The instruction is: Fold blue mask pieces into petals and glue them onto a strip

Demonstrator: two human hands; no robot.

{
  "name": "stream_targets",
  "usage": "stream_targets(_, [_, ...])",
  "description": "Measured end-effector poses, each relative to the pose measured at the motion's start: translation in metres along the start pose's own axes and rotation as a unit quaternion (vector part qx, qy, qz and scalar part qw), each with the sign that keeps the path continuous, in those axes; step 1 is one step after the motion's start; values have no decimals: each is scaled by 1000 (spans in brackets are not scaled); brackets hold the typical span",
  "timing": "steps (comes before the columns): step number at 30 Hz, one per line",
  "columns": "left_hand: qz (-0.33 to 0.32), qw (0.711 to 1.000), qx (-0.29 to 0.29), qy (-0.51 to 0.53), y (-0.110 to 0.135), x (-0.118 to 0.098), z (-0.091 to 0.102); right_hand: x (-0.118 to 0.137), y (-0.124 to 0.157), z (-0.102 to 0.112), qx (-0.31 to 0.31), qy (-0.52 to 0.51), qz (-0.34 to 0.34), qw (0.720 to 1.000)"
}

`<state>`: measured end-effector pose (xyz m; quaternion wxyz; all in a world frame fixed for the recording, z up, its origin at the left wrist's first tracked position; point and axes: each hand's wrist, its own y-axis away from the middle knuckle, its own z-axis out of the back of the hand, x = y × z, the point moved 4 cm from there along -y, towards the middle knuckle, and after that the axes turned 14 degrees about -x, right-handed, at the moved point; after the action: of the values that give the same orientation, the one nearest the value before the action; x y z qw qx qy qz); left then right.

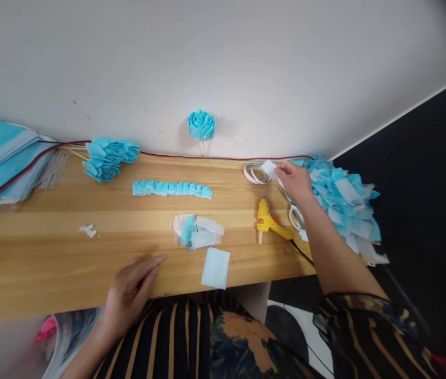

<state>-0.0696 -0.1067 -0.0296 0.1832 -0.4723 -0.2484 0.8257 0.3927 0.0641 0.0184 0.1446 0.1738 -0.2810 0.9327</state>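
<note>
Right hand [294, 180] tight on one patch [270, 169]; left hand [132, 289] half-uncurled, empty; one glue gun [268, 220]

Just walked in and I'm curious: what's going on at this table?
The person's right grip holds a small white piece by the white loops. Their left grip is at the front edge of the table, with nothing visible in it. A yellow glue gun and a pleated blue strip lie on the table, and a blue flower stands by the wall.
</note>
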Motion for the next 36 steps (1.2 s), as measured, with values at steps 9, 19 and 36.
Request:
stream_targets(9, [1, 1000, 9, -7, 3, 3, 0, 14, 30, -2, 108, -63, 76, 989])
stream_targets(19, [-17, 1000, 3, -23, 7, 6, 0, 33, 15, -21, 118, 135, 180, 967])
stream_targets(36, [-15, 999, 6, -29, 3, 3, 0, 63, 12, -52, 122, 281, 220, 926])
